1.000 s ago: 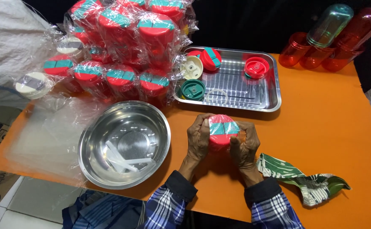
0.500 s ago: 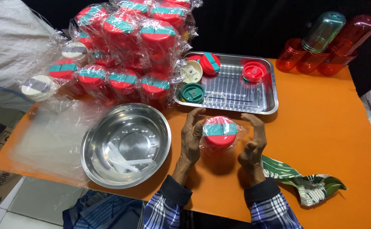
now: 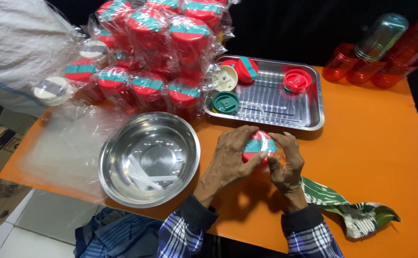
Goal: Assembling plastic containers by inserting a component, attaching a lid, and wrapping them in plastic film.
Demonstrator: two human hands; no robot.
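Head view looks down on an orange counter (image 3: 371, 143), and nearest the person, at its near edge, two forearms in blue plaid sleeves (image 3: 185, 234) reach in. Both hands close around a red container with a teal band (image 3: 258, 145) that stands on the counter near the middle of the near edge: the left hand (image 3: 232, 155) wraps its left side with the fingers curled over the top, and the right hand (image 3: 285, 162) presses against its right side, thumb toward the band. Just beside the right wrist, toward the near right corner, lies a crumpled green and white cloth (image 3: 352, 208). Left of the left hand sits a round steel bowl (image 3: 123, 143) holding some clear plastic strips (image 3: 147, 174), resting on a sheet of clear plastic film (image 3: 61, 148) that covers the left end. Just beyond the hands a rectangular steel tray (image 3: 314, 102) holds a green lid (image 3: 226, 102), a cream lid (image 3: 225, 78), a red and teal lid (image 3: 246, 68) and a red lid (image 3: 297, 80). Along the far left stands a heap of wrapped red containers (image 3: 156, 52) in clear film. At the far right corner lie stacked red translucent cups (image 3: 361, 69) with a green one (image 3: 380, 36) on top.
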